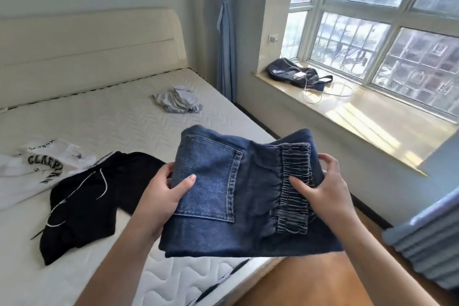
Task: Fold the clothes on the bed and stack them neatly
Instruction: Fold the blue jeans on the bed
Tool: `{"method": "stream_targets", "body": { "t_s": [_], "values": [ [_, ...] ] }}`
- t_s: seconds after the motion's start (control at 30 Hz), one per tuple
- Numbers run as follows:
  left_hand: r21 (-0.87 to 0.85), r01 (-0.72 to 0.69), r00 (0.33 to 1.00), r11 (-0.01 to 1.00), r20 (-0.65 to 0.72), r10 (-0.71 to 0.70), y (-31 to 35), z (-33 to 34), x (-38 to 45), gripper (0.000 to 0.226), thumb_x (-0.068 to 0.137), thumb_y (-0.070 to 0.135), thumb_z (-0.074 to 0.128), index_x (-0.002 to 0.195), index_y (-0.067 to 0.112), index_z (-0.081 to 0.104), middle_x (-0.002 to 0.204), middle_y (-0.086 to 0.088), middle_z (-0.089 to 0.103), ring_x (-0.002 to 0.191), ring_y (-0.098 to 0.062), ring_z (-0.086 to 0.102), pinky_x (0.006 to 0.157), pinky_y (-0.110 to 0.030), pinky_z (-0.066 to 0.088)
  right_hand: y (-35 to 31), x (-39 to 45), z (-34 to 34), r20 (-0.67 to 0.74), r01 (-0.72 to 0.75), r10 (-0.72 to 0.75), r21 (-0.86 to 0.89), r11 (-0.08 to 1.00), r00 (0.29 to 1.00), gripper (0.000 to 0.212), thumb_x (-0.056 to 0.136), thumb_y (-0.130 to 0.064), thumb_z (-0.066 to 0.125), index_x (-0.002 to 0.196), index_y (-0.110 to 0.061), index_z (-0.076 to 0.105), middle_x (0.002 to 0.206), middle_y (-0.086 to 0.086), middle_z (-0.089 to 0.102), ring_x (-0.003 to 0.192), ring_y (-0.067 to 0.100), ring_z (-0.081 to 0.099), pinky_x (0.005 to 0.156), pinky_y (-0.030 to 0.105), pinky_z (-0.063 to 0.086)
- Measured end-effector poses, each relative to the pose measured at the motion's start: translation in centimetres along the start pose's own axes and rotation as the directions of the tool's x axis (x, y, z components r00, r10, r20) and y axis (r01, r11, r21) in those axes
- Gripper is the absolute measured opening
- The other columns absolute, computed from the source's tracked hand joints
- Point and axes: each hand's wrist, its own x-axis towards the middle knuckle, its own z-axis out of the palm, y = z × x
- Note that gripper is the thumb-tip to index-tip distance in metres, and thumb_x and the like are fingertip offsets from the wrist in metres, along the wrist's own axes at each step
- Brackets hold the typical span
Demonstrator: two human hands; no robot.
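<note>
Folded dark-blue jeans, elastic waistband up

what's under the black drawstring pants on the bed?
Black drawstring pants overlap the white printed T-shirt's edge and lie on the mattress. Anything else beneath them is covered.

The folded jeans are dark blue denim, matt and coarse-woven, with puckered elastic at the waistband. Left of the jeans, the black garment is soft matt cloth. The mattress beneath is quilted, off-white fabric. Beyond the jeans, the window sill looks like glossy polished stone.
</note>
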Motion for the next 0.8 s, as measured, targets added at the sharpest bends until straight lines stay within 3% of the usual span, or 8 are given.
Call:
{"method": "stream_targets", "body": {
  "t_s": [0.07,0.13,0.23,0.33,0.47,0.6,0.73,0.8],
  "values": [
    [-0.009,-0.012,0.999,1.000,0.044,0.012,0.4,2.2,-0.3,0.038,0.086,0.026,0.074,0.121,0.023,0.058,0.103,-0.002,0.074,0.092,-0.017,0.072,0.076,-0.033,0.058,1.1,-0.6,-2.3,-0.034,-0.010,0.009,-0.014,1.000,0.999,0.077,0.068,-0.046,0.083,0.129,-0.039,0.035,0.100,-0.015,0.066,0.093,0.007,0.065,0.084,0.033,0.050],
    [-0.012,-0.011,0.995,1.000,0.101,0.012,0.5,4.5,-0.5,0.037,0.086,0.027,0.075,0.119,0.025,0.059,0.100,-0.001,0.075,0.089,-0.018,0.073,0.071,-0.030,0.058,2.6,-1.2,-4.5,-0.060,-0.024,0.023,-0.018,1.000,0.998,0.078,0.068,-0.047,0.083,0.129,-0.039,0.036,0.104,-0.010,0.067,0.091,0.007,0.064,0.081,0.028,0.047],
    [0.003,0.011,0.985,1.000,0.174,-0.012,0.9,8.7,-0.8,0.048,0.076,0.037,0.079,0.119,0.030,0.059,0.099,-0.001,0.075,0.089,-0.021,0.074,0.074,-0.037,0.058,5.0,-2.3,-8.2,-0.117,-0.053,0.049,-0.028,0.998,0.992,0.075,0.069,-0.046,0.083,0.129,-0.038,0.037,0.104,-0.010,0.067,0.088,0.003,0.061,0.075,0.023,0.044],
    [0.037,0.023,0.971,0.999,0.239,-0.031,0.9,13.9,-1.4,0.054,0.069,0.046,0.076,0.118,0.034,0.059,0.099,-0.004,0.075,0.088,-0.024,0.074,0.078,-0.044,0.058,8.2,-3.2,-12.5,-0.159,-0.094,0.091,-0.007,0.996,0.983,0.071,0.070,-0.045,0.082,0.125,-0.040,0.037,0.105,-0.011,0.066,0.093,0.005,0.063,0.080,0.024,0.044],
    [0.066,0.040,0.935,0.997,0.348,-0.061,0.6,21.8,-2.5,0.054,0.065,0.052,0.076,0.115,0.039,0.059,0.100,-0.004,0.075,0.089,-0.026,0.074,0.081,-0.049,0.058,12.8,-4.7,-19.0,-0.232,-0.154,0.150,0.001,0.988,0.961,0.068,0.071,-0.046,0.082,0.120,-0.049,0.035,0.097,-0.026,0.060,0.084,-0.019,0.054,0.071,0.005,0.036],
    [0.083,0.051,0.901,0.995,0.426,-0.082,0.2,29.3,-3.8,0.051,0.070,0.047,0.076,0.117,0.038,0.058,0.099,-0.004,0.076,0.088,-0.026,0.074,0.077,-0.046,0.058,17.3,-5.7,-24.5,-0.287,-0.217,0.211,0.011,0.976,0.934,0.067,0.072,-0.043,0.082,0.123,-0.048,0.038,0.093,-0.032,0.056,0.083,-0.025,0.050,0.070,0.003,0.035],
    [0.097,0.042,0.895,0.994,0.440,-0.081,-0.5,34.5,-5.4,0.028,0.087,0.031,0.073,0.111,0.040,0.059,0.095,-0.002,0.076,0.085,-0.023,0.074,0.073,-0.041,0.059,20.6,-5.6,-28.0,-0.283,-0.259,0.249,0.004,0.966,0.926,0.066,0.073,-0.043,0.082,0.121,-0.050,0.038,0.096,-0.029,0.056,0.089,-0.010,0.053,0.080,0.015,0.040],
    [0.104,0.051,0.895,0.993,0.436,-0.092,-0.7,36.0,-5.8,0.024,0.090,0.025,0.070,0.104,0.042,0.062,0.094,-0.004,0.076,0.084,-0.025,0.074,0.073,-0.042,0.059,21.5,-5.3,-28.9,-0.285,-0.272,0.258,-0.008,0.962,0.923,0.067,0.071,-0.045,0.081,0.123,-0.049,0.038,0.095,-0.030,0.056,0.088,-0.012,0.054,0.079,0.014,0.039]
  ]
}}
